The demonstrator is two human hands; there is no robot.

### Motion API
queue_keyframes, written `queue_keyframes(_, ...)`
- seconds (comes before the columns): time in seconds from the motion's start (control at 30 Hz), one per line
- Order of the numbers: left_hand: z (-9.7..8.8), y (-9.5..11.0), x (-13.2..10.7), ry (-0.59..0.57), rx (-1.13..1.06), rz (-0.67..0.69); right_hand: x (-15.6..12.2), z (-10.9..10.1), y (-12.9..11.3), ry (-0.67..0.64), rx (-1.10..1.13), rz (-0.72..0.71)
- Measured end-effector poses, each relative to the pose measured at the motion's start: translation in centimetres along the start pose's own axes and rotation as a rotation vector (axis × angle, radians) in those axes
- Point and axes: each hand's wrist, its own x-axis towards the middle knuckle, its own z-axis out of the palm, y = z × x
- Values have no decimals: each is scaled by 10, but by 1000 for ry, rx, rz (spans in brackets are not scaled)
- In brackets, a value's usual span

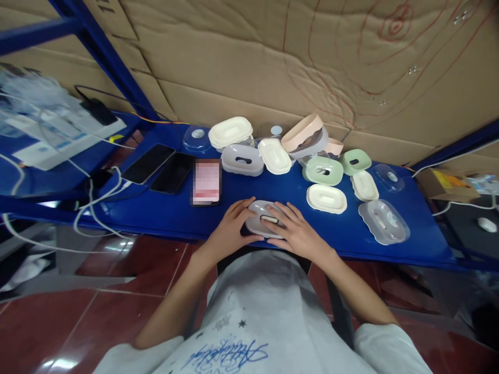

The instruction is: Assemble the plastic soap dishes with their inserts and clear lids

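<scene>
Both my hands rest on a grey oval soap box [260,219] at the near edge of the blue shelf [163,213]. My left hand [231,228] curls round its left side, fingers bent against it. My right hand [293,228] lies over its right side with the fingers spread across the top. The box has a dark slot in its middle. Behind it lie several more oval boxes and lids: a cream one [230,132], a grey one [242,159], a green one [323,170] and a cream lid [326,198].
Two dark phones [161,167] and a blurred screen [206,182] lie left of the boxes. White cables [93,208] hang off the shelf's left end. Cardboard [312,57] backs the shelf. A clear lidded box [384,221] sits at right. Red tiled floor is below.
</scene>
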Motion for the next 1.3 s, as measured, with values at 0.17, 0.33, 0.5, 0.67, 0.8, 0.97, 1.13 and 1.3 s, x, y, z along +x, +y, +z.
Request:
queue_keyframes(0.17,-6,3,0,-74,-28,-40,1,1,-6,-5,32,28)
queue_keyframes(0.33,-16,12,-1,-56,-63,-55,-37,-30,12,196,139,141)
queue_keyframes(0.5,-6,17,3,-51,103,17,-156,-76,70,808,-230,722)
queue_keyframes(0.67,3,18,8,-50,240,67,-252,-86,100,1003,-413,989)
queue_keyframes(0.8,1,19,6,-38,208,52,-234,-74,78,997,-409,901)
queue_keyframes(0.97,-3,30,6,-59,-49,47,-135,-44,30,515,-15,446)
queue_keyframes(1.13,6,34,15,-104,-11,240,-59,-19,17,162,194,48)
queue_keyframes(1.3,12,25,16,-6,26,216,-25,-31,76,214,66,216)
